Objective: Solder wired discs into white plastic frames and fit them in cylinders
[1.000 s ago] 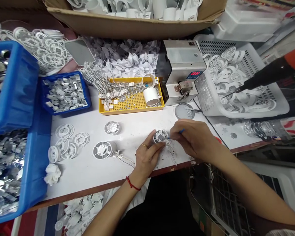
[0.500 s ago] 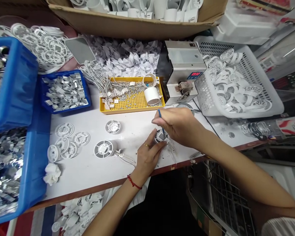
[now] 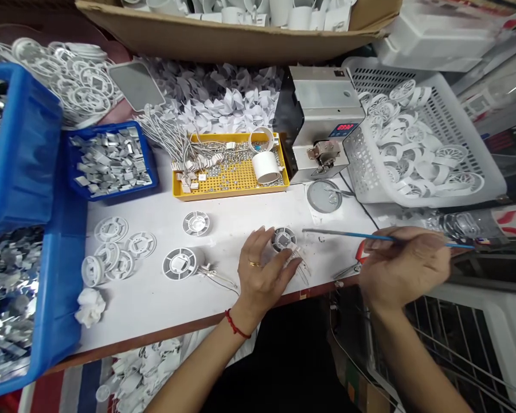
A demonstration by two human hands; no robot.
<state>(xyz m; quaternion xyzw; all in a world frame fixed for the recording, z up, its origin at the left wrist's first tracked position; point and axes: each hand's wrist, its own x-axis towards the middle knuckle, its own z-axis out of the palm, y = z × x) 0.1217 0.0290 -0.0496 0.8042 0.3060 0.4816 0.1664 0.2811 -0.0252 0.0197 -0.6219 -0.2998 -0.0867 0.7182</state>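
My right hand (image 3: 404, 267) is closed around a thin blue stick (image 3: 361, 234) with a grey end, held nearly level above the table's right side. The grey end points left, apart from the small round white housing (image 3: 284, 239) with a spoked top. My left hand (image 3: 262, 267) lies against that housing, its fingers curled at the left and lower edges. Thin wires (image 3: 301, 267) spread from the housing toward the table's front edge. A shallow round dish (image 3: 324, 196) of grey matter stands behind, with a metal tool resting across it.
A larger spoked housing (image 3: 180, 263) with wires and another housing (image 3: 196, 223) stand left. Pliers with red handles (image 3: 361, 252) lie near the front edge. Behind are a yellow tray (image 3: 230, 192), a metal machine (image 3: 322, 115) and a white basket (image 3: 460, 120); blue bins (image 3: 62, 275) line the left.
My right hand has drawn the stick out of the housing and moved right, uncovering the dish and pliers. My left hand stays at the housing with its fingers slightly shifted.
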